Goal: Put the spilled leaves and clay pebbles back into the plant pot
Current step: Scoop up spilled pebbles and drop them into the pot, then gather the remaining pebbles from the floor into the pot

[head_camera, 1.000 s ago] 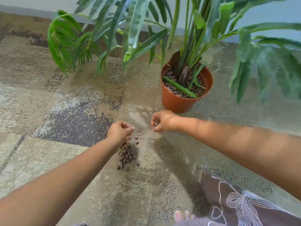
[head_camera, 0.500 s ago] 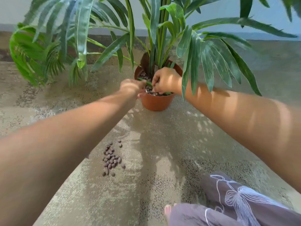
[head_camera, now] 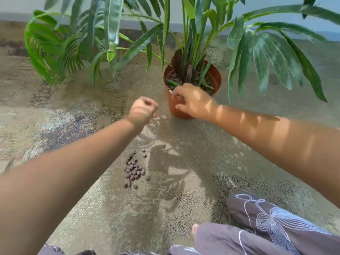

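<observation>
Right hand [head_camera: 193,103] at plant pot [head_camera: 216,78] rim; clay pebbles [head_camera: 134,170] on floor

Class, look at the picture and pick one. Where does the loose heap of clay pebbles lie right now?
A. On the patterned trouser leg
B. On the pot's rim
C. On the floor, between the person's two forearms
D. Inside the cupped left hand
C: the clay pebbles lie in a small heap on the floor, nearer than the pot and apart from both hands.

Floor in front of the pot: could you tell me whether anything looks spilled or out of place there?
Yes: a small heap of clay pebbles lies loose on the floor, apart from the orange pot, which holds similar pebbles.
</observation>
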A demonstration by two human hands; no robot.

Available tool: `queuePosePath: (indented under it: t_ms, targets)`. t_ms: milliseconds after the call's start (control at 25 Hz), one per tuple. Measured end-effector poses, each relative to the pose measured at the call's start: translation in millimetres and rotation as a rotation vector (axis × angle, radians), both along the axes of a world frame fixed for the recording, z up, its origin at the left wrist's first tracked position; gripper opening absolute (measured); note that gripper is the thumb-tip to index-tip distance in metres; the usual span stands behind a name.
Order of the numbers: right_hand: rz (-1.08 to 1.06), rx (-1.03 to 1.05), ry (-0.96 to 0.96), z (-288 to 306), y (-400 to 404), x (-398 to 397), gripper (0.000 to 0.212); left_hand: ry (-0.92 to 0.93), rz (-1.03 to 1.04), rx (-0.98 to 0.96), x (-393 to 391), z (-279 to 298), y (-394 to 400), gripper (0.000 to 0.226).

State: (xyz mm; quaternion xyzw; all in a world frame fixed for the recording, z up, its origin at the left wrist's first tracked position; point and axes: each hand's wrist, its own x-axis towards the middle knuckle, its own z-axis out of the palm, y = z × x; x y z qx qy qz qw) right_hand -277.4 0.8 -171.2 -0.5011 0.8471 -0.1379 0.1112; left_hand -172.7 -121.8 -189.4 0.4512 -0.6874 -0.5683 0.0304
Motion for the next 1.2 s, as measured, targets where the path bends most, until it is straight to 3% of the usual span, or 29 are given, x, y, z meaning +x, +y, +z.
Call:
queuePosePath:
  t_ms: [120,280,360,440,560,840,1080,1200]
  targets:
    - [0.19,0.104,-0.037,-26,-3,31,0.03,-0.216,-0.182,-0.223,66,-53,-7,0.027]
    - [0.304,0.5,-0.169,-64,-6,75,0.036,-0.366,-0.177,-0.393,145,-97,7,0.052]
    - [0.398,0.589,-0.16,-78,-8,93,0.043,-0.41,-0.236,-0.442,171,-112,20,0.067]
    - [0.436,0.591,-0.186,-91,-12,110,0.043,-0.433,-0.269,-0.385,184,-121,27,0.076]
    - [0.416,0.552,-0.266,-107,-20,135,0.041,-0.434,-0.256,-0.338,190,-128,25,0.071]
    - [0.122,0.456,-0.471,-124,-24,169,0.052,-0.398,-0.284,-0.49,189,-135,28,0.055]
    - [0.121,0.425,-0.444,-125,-27,163,0.049,-0.365,-0.29,-0.495,182,-141,29,0.052]
    - [0.14,0.407,-0.392,-125,-28,163,0.037,-0.371,-0.257,-0.484,179,-142,29,0.041]
